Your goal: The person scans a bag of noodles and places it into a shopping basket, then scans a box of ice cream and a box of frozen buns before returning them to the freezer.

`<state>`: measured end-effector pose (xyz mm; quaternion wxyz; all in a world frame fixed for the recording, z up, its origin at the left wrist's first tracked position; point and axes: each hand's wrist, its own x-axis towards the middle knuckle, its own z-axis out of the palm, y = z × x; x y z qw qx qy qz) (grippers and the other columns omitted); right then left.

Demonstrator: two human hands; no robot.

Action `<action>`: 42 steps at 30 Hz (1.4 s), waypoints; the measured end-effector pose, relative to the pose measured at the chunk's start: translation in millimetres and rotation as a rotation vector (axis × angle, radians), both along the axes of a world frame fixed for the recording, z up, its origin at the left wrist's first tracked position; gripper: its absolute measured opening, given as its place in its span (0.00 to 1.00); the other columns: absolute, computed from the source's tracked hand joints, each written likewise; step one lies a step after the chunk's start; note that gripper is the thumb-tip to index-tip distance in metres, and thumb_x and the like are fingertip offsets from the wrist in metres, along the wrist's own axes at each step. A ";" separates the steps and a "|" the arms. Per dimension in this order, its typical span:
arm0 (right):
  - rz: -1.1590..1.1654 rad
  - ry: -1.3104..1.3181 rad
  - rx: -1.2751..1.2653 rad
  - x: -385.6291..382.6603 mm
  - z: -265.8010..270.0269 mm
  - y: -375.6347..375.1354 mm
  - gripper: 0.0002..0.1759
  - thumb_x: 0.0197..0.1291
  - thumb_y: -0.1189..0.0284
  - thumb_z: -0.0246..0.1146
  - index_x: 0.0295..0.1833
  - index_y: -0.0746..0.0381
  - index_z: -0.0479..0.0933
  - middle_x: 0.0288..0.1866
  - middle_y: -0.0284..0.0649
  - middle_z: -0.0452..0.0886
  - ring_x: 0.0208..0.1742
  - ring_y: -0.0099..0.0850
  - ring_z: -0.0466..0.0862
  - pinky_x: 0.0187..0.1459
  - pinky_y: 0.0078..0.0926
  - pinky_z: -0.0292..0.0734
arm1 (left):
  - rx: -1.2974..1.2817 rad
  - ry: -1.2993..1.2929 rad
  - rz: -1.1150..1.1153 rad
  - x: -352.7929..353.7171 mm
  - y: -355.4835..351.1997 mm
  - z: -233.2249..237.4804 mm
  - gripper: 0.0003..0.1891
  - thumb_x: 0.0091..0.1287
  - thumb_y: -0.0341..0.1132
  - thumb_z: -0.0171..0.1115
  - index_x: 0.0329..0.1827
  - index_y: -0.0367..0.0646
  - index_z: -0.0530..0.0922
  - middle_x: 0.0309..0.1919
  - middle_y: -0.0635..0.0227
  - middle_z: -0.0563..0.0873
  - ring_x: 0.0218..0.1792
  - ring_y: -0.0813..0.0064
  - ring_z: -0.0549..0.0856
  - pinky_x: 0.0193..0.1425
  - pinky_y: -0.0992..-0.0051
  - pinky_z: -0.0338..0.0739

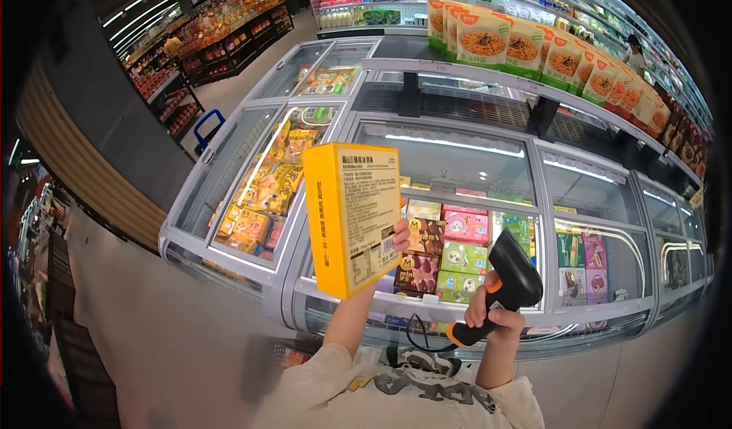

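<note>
My left hand (401, 235) grips a yellow box (352, 219) from behind and holds it upright above the freezer. The box's printed back, with lines of text and a barcode near its bottom, faces me; most of the fingers are hidden behind it. In my right hand (496, 316) is a black barcode scanner (515, 273) with orange trim, its handle wrapped by my fingers. Its head tilts up and to the left, apart from the box. A cable (416, 336) loops from the handle's lower end toward my body.
Below my hands, a glass-topped chest freezer (450, 171) holds several ice cream boxes (462, 257). Yellow packages (276, 189) fill the left freezer. Noodle-picture bags (484, 42) line a shelf above. A blue basket handle (207, 128) stands behind at left; refrigerated shelves (381, 1) run along the back.
</note>
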<state>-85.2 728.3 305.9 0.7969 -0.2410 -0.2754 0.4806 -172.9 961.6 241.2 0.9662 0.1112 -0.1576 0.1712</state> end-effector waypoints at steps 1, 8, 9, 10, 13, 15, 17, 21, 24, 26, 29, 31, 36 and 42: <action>0.027 -0.017 -0.038 -9.1 0.5 1.2 0.26 0.38 0.75 0.58 0.47 0.65 0.59 0.18 0.40 0.65 0.18 0.30 0.69 0.23 0.28 0.68 | -0.026 -0.039 -0.023 1.0 -3.4 5.8 0.34 0.60 0.55 0.46 0.62 0.39 0.57 0.27 0.66 0.67 0.26 0.77 0.66 0.31 0.76 0.65; 0.186 -0.155 -0.297 -58.0 -12.5 -11.8 0.28 0.38 0.78 0.60 0.50 0.68 0.64 0.21 0.42 0.70 0.22 0.29 0.73 0.28 0.25 0.69 | -0.125 -0.228 -0.088 4.8 -20.1 4.6 0.28 0.63 0.48 0.45 0.60 0.37 0.60 0.25 0.67 0.66 0.24 0.78 0.66 0.29 0.80 0.66; 0.215 -0.168 -0.339 -61.2 -8.4 -15.2 0.26 0.39 0.78 0.60 0.49 0.68 0.65 0.22 0.41 0.70 0.23 0.28 0.72 0.30 0.24 0.68 | -0.117 -0.238 -0.094 3.9 -21.2 5.1 0.28 0.63 0.48 0.46 0.60 0.36 0.60 0.25 0.67 0.66 0.23 0.78 0.66 0.29 0.80 0.66; 0.219 -0.171 -0.367 -63.8 -4.8 -17.1 0.26 0.40 0.79 0.60 0.49 0.68 0.65 0.22 0.41 0.70 0.24 0.28 0.72 0.31 0.24 0.67 | -0.109 -0.247 -0.100 3.2 -22.2 5.9 0.28 0.63 0.48 0.46 0.59 0.36 0.60 0.24 0.67 0.66 0.23 0.78 0.66 0.29 0.80 0.66; 0.220 -0.180 -0.421 -69.4 -0.2 -20.6 0.24 0.41 0.79 0.58 0.49 0.68 0.65 0.24 0.39 0.70 0.25 0.27 0.71 0.31 0.24 0.67 | -0.097 -0.285 -0.125 2.6 -27.4 10.7 0.26 0.63 0.46 0.46 0.58 0.35 0.62 0.24 0.67 0.66 0.23 0.78 0.67 0.28 0.80 0.66; 0.208 -0.195 -0.423 -70.7 -1.1 -23.1 0.23 0.42 0.80 0.58 0.49 0.67 0.65 0.24 0.39 0.69 0.25 0.26 0.71 0.31 0.24 0.66 | -0.101 -0.319 -0.139 3.7 -30.7 7.9 0.25 0.64 0.45 0.45 0.57 0.35 0.63 0.23 0.67 0.67 0.22 0.78 0.68 0.28 0.80 0.66; 0.185 -0.179 -0.438 -72.5 -1.6 -26.3 0.23 0.42 0.79 0.58 0.48 0.67 0.65 0.24 0.39 0.69 0.25 0.26 0.70 0.31 0.24 0.66 | -0.099 -0.360 -0.167 6.0 -32.8 6.4 0.23 0.65 0.43 0.43 0.56 0.35 0.64 0.23 0.67 0.67 0.22 0.78 0.68 0.27 0.80 0.66; 0.157 -0.153 -0.466 -74.8 -3.8 -30.6 0.23 0.41 0.79 0.58 0.47 0.67 0.65 0.23 0.39 0.69 0.24 0.26 0.70 0.31 0.24 0.66 | -0.105 -0.349 -0.187 7.0 -38.1 2.0 0.22 0.65 0.43 0.43 0.56 0.35 0.64 0.23 0.68 0.67 0.21 0.78 0.68 0.27 0.80 0.66; 0.111 -0.107 -0.463 -78.0 1.5 -29.8 0.23 0.40 0.79 0.58 0.47 0.67 0.65 0.22 0.39 0.68 0.24 0.26 0.70 0.31 0.24 0.67 | -0.109 -0.370 -0.200 10.8 -40.2 3.6 0.22 0.65 0.43 0.43 0.56 0.36 0.64 0.23 0.68 0.67 0.21 0.79 0.68 0.26 0.80 0.66; 0.100 -0.119 -0.466 -77.2 1.8 -29.8 0.23 0.40 0.79 0.58 0.47 0.67 0.65 0.22 0.39 0.68 0.23 0.26 0.70 0.30 0.24 0.67 | -0.103 -0.395 -0.219 15.8 -38.2 0.9 0.22 0.65 0.42 0.43 0.57 0.36 0.64 0.23 0.68 0.67 0.21 0.79 0.68 0.27 0.80 0.66; 0.093 -0.119 -0.403 -74.2 -2.0 -28.2 0.23 0.40 0.78 0.58 0.47 0.67 0.65 0.21 0.39 0.68 0.23 0.26 0.70 0.30 0.24 0.66 | -0.242 -0.377 -0.223 23.4 -38.4 -0.9 0.23 0.65 0.44 0.42 0.58 0.37 0.63 0.25 0.67 0.67 0.23 0.78 0.68 0.29 0.79 0.65; 0.095 -0.116 -0.359 -71.2 -6.6 -26.5 0.24 0.39 0.78 0.58 0.47 0.68 0.64 0.21 0.39 0.68 0.22 0.27 0.70 0.29 0.24 0.66 | -0.368 -0.378 -0.242 28.9 -40.7 1.8 0.23 0.65 0.43 0.43 0.58 0.38 0.63 0.27 0.67 0.68 0.26 0.78 0.68 0.31 0.79 0.65; 0.100 -0.124 -0.327 -69.0 -11.9 -25.8 0.23 0.37 0.77 0.58 0.44 0.69 0.64 0.19 0.40 0.68 0.21 0.27 0.70 0.27 0.24 0.66 | -0.669 -0.275 -0.143 32.0 -45.8 13.4 0.20 0.63 0.36 0.46 0.57 0.37 0.62 0.29 0.68 0.69 0.30 0.78 0.72 0.36 0.79 0.69; 0.045 -0.061 -0.374 -72.2 -8.1 -26.6 0.24 0.35 0.76 0.58 0.43 0.70 0.63 0.19 0.41 0.67 0.19 0.28 0.69 0.26 0.24 0.66 | -0.756 -0.186 -0.007 38.6 -43.8 5.7 0.20 0.62 0.34 0.48 0.56 0.35 0.63 0.31 0.69 0.69 0.33 0.78 0.72 0.38 0.78 0.71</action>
